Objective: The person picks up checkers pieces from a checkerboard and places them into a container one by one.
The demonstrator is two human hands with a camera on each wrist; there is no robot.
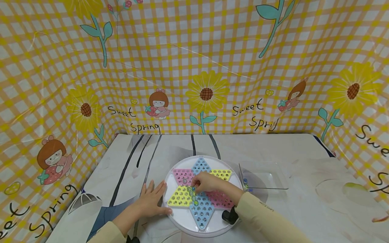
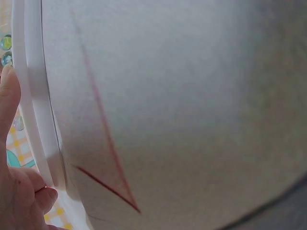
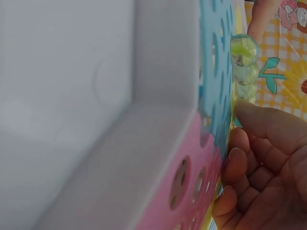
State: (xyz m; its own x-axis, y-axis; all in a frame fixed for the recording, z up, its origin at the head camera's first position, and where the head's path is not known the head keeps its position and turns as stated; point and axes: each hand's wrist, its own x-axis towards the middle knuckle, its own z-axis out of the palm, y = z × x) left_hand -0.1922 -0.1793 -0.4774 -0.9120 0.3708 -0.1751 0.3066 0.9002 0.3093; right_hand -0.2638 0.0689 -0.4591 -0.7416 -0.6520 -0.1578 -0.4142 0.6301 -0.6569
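Note:
A round white Chinese checkers board (image 1: pixel 179 216) bears a star of pink, yellow and blue sections full of holes. My right hand (image 1: pixel 206 184) reaches over its middle, thumb and fingers curled in a pinch at a bluish glass marble (image 1: pixel 193 189). Beside those fingertips runs a short line of green-tinted marbles (image 1: pixel 193 198), also standing along the surface in the right wrist view. One clear marble (image 1: pixel 184 181) sits in the pink section at the upper left. With fingers spread, my left hand (image 1: pixel 149 202) rests at the board's left rim, its thumb touching the edge.
Right of the board stands a clear plastic box (image 1: pixel 267 177) with a few blue marbles (image 1: pixel 245 183) in its near left corner. A checked cloth (image 1: pixel 179 50) hangs around the back and sides of the white table (image 1: pixel 291 145).

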